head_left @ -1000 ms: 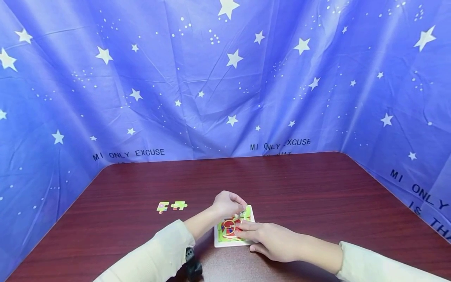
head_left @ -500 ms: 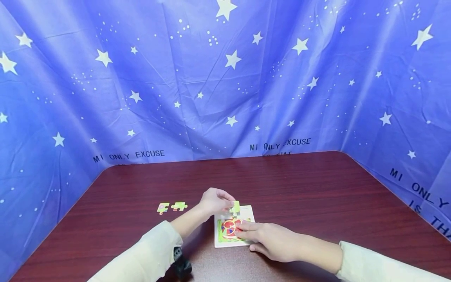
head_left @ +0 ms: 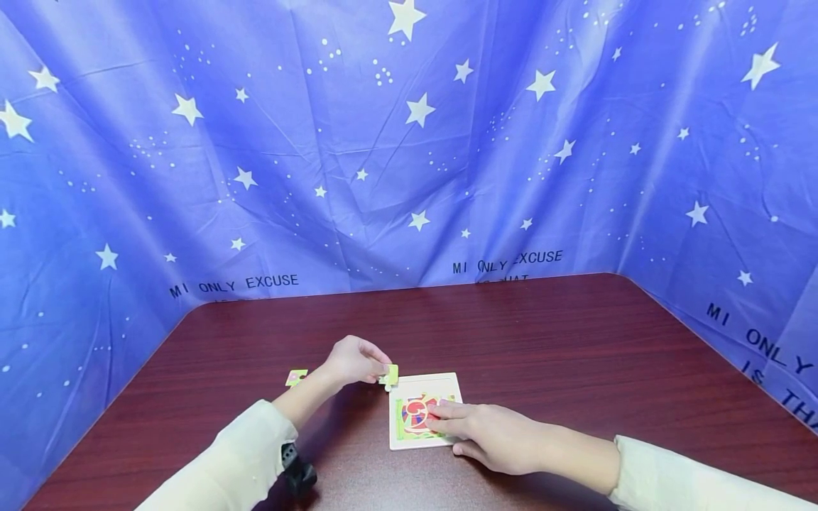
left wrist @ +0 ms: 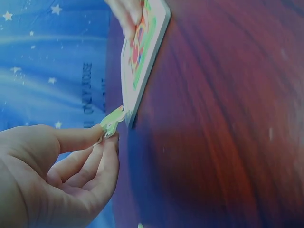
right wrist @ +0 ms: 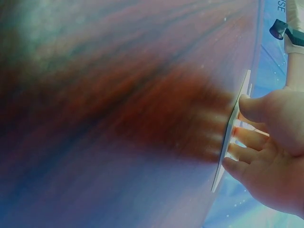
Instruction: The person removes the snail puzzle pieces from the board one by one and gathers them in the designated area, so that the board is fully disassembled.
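Directions are taken from the head view, clock centred on the white puzzle tray, which lies flat on the dark red wood-grain table. The left hand, at ten o'clock, grasps a yellow-green jigsaw piece between thumb and fingertips; the left wrist view confirms the pinch. The piece is held at the tray's corner between ten and eleven o'clock; whether it touches the rim cannot be told. The right hand, between three and four o'clock, is released, not clenched: its extended fingers rest on the tray's picture, with the thumb at the near edge. The lower part of the tray carries a red figure with a yellow curling line and a green border, partly covered by the right fingers; the upper part shows white. A loose jigsaw piece, green and pink, lies on the table between nine and ten o'clock, partly hidden by the left forearm. Both arms wear cream sleeves, and a black wrist camera sits at the left cuff. A blue star-printed curtain hangs at twelve o'clock, behind the table
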A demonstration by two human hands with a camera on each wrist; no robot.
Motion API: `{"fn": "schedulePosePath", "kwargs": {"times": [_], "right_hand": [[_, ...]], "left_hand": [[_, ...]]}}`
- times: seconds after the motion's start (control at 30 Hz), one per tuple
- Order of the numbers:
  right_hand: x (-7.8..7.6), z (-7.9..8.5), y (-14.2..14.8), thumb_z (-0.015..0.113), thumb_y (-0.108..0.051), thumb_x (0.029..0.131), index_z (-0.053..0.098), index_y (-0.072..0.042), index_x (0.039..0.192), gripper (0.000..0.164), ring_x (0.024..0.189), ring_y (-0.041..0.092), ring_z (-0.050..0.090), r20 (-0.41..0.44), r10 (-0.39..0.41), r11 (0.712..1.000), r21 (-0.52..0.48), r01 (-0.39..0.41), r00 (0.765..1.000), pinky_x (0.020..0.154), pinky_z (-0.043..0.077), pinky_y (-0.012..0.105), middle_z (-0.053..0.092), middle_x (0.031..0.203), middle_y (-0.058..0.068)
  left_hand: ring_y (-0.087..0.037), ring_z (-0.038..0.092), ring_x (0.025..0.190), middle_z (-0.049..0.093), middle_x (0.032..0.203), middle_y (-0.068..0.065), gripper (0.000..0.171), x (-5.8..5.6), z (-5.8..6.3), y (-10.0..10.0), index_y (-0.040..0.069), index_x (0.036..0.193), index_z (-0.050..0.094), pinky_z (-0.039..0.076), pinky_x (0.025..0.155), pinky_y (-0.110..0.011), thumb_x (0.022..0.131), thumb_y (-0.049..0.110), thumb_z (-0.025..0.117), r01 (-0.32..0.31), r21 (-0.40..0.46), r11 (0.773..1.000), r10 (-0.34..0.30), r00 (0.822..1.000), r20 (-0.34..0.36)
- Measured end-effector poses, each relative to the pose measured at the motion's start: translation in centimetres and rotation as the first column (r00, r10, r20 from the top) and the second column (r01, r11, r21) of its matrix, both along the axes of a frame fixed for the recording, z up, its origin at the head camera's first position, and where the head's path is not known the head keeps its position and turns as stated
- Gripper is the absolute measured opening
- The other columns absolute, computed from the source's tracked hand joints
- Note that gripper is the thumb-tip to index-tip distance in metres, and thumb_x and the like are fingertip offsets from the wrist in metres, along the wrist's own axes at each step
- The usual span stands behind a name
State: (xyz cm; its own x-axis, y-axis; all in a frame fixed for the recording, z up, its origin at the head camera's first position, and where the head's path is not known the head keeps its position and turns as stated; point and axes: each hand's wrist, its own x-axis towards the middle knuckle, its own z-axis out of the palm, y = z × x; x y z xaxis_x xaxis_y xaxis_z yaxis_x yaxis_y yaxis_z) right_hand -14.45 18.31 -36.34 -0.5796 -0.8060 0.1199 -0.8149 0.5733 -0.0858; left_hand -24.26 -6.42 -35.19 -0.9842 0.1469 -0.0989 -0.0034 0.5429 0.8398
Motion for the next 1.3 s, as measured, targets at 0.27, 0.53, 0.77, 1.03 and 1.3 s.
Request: {"fn": "schedulePosePath", "kwargs": {"times": [0.27, 0.53, 0.77, 1.03, 1.3], "right_hand": [[0.1, 0.0, -0.1, 0.062, -0.016, 0.091, 0.054, -0.016, 0.137, 0.046, 0.132, 0.021, 0.052, 0.012, -0.007, 1.000, 0.000, 0.007, 1.000, 0.098, 0.051, 0.036, 0.054, 0.142, 0.005], [0.0, 0.0, -0.1, 0.062, -0.016, 0.091, 0.053, -0.016, 0.137, 0.047, 0.132, 0.021, 0.052, 0.022, -0.012, 1.000, 0.011, 0.011, 1.000, 0.099, 0.050, 0.036, 0.054, 0.143, 0.006], [0.0, 0.1, -0.2, 0.061, -0.017, 0.092, 0.053, -0.016, 0.137, 0.046, 0.133, 0.021, 0.051, 0.039, -0.028, 0.999, 0.017, 0.028, 0.999, 0.100, 0.050, 0.036, 0.053, 0.143, 0.005], [0.0, 0.2, -0.2, 0.061, -0.017, 0.092, 0.053, -0.016, 0.138, 0.046, 0.133, 0.021, 0.050, 0.046, -0.029, 1.000, 0.012, 0.029, 0.999, 0.101, 0.049, 0.036, 0.053, 0.143, 0.005], [0.0, 0.2, -0.2, 0.061, -0.016, 0.092, 0.053, -0.015, 0.137, 0.046, 0.133, 0.021, 0.050, 0.043, -0.021, 1.000, 0.015, 0.021, 0.999, 0.101, 0.049, 0.036, 0.053, 0.144, 0.005]], "left_hand": [[-0.004, 0.060, 0.054, 0.071, 0.070, 0.001, 0.005, -0.5, 0.5, -2.2, 0.003, 0.081, 0.076, 0.053, 0.055, -0.021, 0.077, 0.004, 0.074, -0.018, -0.110, 0.994, 0.015, 1.000, -0.024], [-0.005, 0.053, 0.053, 0.069, 0.058, 0.000, 0.004, -1.2, -0.3, -3.3, 0.008, 0.071, 0.076, 0.039, 0.049, -0.019, 0.071, 0.010, 0.079, -0.025, -0.271, 0.962, -0.021, 0.986, -0.167], [-0.006, 0.052, 0.059, 0.071, 0.062, 0.000, 0.008, -1.4, -0.4, -3.6, 0.011, 0.066, 0.075, 0.044, 0.058, -0.022, 0.072, 0.009, 0.079, -0.015, -0.398, 0.917, -0.102, 0.957, -0.272], [-0.005, 0.050, 0.056, 0.069, 0.058, 0.001, 0.012, -1.7, -0.7, -3.9, 0.011, 0.062, 0.073, 0.044, 0.058, -0.021, 0.072, 0.006, 0.078, -0.004, -0.439, 0.898, -0.147, 0.940, -0.309], [-0.004, 0.050, 0.050, 0.071, 0.060, -0.003, 0.011, -1.9, -1.0, -4.0, 0.008, 0.065, 0.073, 0.043, 0.052, -0.020, 0.071, 0.001, 0.078, 0.035, -0.391, 0.920, -0.164, 0.939, -0.303]]}}
